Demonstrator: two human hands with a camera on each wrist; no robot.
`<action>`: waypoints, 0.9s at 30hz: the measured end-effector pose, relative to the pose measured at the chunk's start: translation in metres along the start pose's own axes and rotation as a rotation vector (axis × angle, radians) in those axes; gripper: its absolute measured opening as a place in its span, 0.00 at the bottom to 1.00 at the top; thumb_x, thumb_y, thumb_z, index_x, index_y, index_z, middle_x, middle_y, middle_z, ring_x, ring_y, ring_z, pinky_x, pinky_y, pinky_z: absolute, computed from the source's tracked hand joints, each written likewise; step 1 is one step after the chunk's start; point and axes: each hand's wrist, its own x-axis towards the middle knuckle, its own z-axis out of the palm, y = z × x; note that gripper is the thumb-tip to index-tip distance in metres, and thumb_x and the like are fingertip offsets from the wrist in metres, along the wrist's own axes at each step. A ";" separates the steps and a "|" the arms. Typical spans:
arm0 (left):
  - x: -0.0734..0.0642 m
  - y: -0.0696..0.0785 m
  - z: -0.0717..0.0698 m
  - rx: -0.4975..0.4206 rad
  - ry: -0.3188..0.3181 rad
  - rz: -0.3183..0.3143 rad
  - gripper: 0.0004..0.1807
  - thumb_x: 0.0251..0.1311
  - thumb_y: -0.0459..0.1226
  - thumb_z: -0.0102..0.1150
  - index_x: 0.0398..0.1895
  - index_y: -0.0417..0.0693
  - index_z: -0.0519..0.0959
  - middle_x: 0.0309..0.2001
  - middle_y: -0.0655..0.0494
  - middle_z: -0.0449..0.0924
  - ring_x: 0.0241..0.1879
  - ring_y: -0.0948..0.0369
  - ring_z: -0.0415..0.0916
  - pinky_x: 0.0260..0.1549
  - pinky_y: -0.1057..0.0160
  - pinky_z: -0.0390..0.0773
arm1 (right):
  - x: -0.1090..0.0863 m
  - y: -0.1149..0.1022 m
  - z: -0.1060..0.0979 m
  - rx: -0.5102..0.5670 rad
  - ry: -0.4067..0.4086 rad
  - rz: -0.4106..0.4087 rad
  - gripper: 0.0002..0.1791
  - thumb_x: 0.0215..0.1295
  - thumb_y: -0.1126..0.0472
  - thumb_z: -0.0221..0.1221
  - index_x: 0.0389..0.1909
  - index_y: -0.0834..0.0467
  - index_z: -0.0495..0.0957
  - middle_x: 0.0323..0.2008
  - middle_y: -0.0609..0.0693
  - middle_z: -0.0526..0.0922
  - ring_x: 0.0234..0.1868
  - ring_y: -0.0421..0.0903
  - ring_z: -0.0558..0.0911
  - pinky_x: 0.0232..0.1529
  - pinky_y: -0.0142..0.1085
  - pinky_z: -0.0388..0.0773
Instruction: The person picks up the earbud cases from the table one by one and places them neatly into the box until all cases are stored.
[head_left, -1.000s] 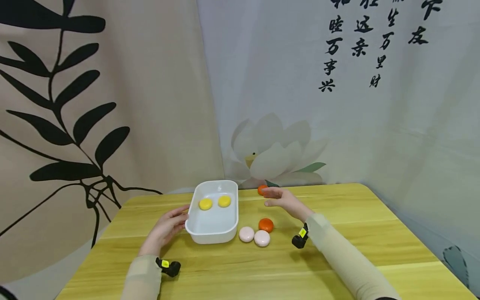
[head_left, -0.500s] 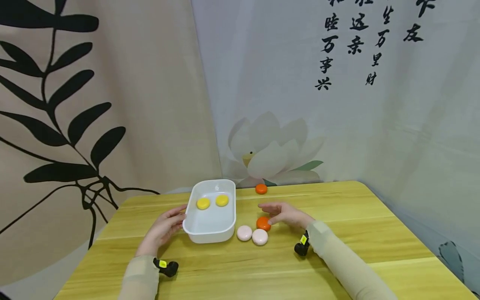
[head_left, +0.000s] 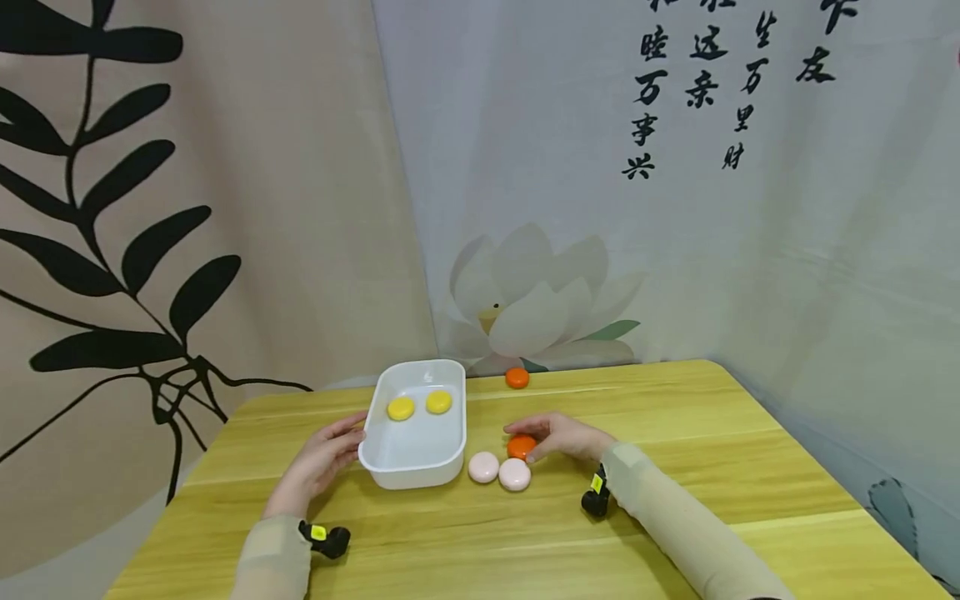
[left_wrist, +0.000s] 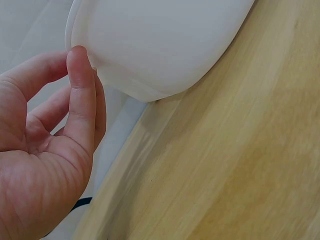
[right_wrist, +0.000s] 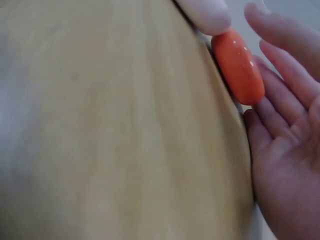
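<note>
My left hand (head_left: pixel 322 458) holds the left rim of a white rectangular tray (head_left: pixel 412 477). Its thumb and fingers meet at the rim in the left wrist view. Two yellow round discs, one (head_left: pixel 401 408) left and one (head_left: pixel 439 402) right, lie inside the tray. My right hand (head_left: pixel 566 437) surrounds a glossy orange disc (head_left: pixel 520 447) on the table, fingers on the far side and thumb on the near side. In the right wrist view the thumb (right_wrist: pixel 280 30) stands apart from the orange disc (right_wrist: pixel 238 67). Two pale pink discs, one (head_left: pixel 483 467) and another (head_left: pixel 514 475), sit beside it.
A second orange disc (head_left: pixel 517 377) lies at the far edge of the wooden table (head_left: pixel 450 550). Behind the table hangs a printed cloth (head_left: pixel 525 208) with a plant, a lotus and characters. Each wrist wears a small black camera.
My right hand has come back from near the far orange disc to the nearer one, its fingers now around it. The left hand stays at the tray. The head view has shifted slightly.
</note>
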 end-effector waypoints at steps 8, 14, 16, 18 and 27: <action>-0.001 0.003 -0.001 0.004 -0.016 0.007 0.32 0.67 0.33 0.56 0.71 0.34 0.59 0.49 0.46 0.77 0.40 0.60 0.78 0.42 0.66 0.80 | 0.000 -0.006 0.000 -0.014 0.009 0.022 0.32 0.56 0.72 0.66 0.64 0.64 0.71 0.64 0.59 0.72 0.64 0.50 0.70 0.66 0.42 0.63; -0.002 0.002 -0.001 -0.011 -0.025 0.008 0.32 0.67 0.33 0.57 0.71 0.33 0.59 0.48 0.47 0.78 0.38 0.61 0.78 0.40 0.67 0.81 | 0.000 -0.002 0.001 -0.051 0.001 0.025 0.32 0.55 0.71 0.67 0.63 0.65 0.72 0.62 0.58 0.74 0.60 0.47 0.72 0.62 0.36 0.67; -0.002 0.002 -0.001 -0.015 -0.025 0.008 0.32 0.67 0.32 0.57 0.71 0.32 0.59 0.47 0.47 0.78 0.38 0.61 0.78 0.40 0.67 0.81 | 0.000 -0.002 0.002 -0.056 0.000 0.027 0.32 0.55 0.72 0.67 0.63 0.65 0.72 0.62 0.59 0.74 0.60 0.47 0.72 0.62 0.36 0.67; -0.003 0.001 -0.001 -0.014 -0.028 0.008 0.32 0.67 0.32 0.57 0.71 0.32 0.59 0.47 0.47 0.78 0.38 0.61 0.78 0.40 0.67 0.81 | 0.000 -0.002 0.003 -0.059 0.001 0.032 0.32 0.54 0.72 0.66 0.63 0.65 0.72 0.62 0.58 0.74 0.60 0.47 0.72 0.61 0.36 0.68; -0.003 0.000 -0.001 -0.024 -0.011 -0.001 0.32 0.66 0.33 0.57 0.71 0.33 0.60 0.48 0.46 0.77 0.37 0.61 0.78 0.39 0.67 0.81 | 0.001 -0.005 0.006 -0.091 0.032 0.080 0.34 0.50 0.76 0.63 0.62 0.60 0.74 0.60 0.53 0.76 0.57 0.46 0.73 0.59 0.36 0.67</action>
